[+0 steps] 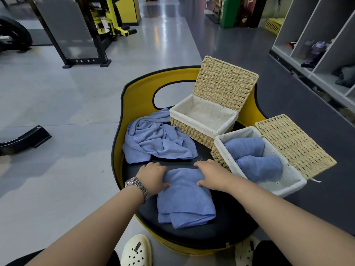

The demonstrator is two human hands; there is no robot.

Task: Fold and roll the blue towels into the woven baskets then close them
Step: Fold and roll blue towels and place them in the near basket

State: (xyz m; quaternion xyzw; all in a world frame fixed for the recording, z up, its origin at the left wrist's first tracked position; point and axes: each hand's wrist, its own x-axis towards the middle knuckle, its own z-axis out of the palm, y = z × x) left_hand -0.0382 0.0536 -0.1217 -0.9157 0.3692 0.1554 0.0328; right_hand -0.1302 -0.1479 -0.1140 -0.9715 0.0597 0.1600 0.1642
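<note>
A folded blue towel (pixel 184 198) lies lengthwise on the black seat (pixel 221 225), its far end turned into a roll. My left hand (pixel 152 176) grips the roll's left end and my right hand (pixel 211 175) grips its right end, fingers curled over the cloth. A crumpled blue towel (pixel 153 140) lies behind on the left. The far woven basket (pixel 201 120) stands open with only its white lining inside. The near woven basket (pixel 257 162) on the right is open and holds two rolled blue towels (pixel 249 156).
The seat has a yellow rim with a raised back (pixel 138 89) behind the baskets. Gym machines (pixel 80 31) stand on the grey floor to the far left. Grey cubby shelves (pixel 317 45) line the right. My white clogs (pixel 137 250) are below the seat.
</note>
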